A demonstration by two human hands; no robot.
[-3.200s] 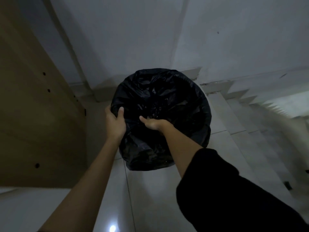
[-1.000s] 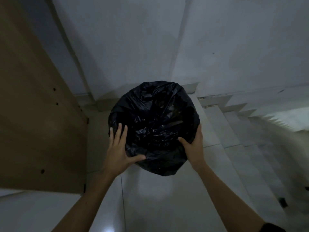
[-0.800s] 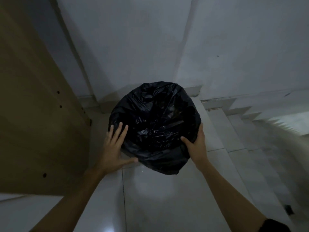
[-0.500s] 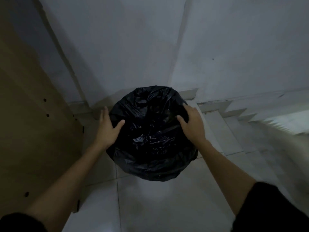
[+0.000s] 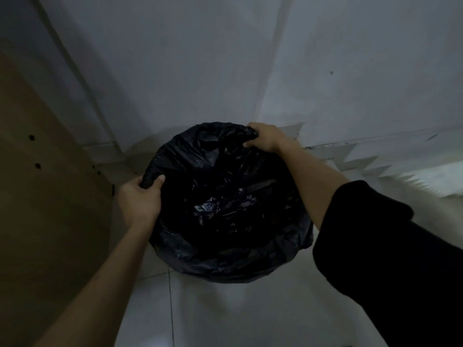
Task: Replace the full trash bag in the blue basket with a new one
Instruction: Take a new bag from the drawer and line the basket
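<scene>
The left hand (image 5: 139, 201) grips the black trash bag (image 5: 225, 209) at its left rim. The right hand (image 5: 266, 139) pinches the far right rim. The bag stands on the tiled floor (image 5: 225, 311).

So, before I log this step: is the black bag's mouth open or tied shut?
Open. The black bag gapes wide, left hand and right hand gripping opposite edges.

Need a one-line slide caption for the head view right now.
Both hands, left and right, grip bunched edges of the black trash bag on opposite sides, on a tiled floor.
</scene>
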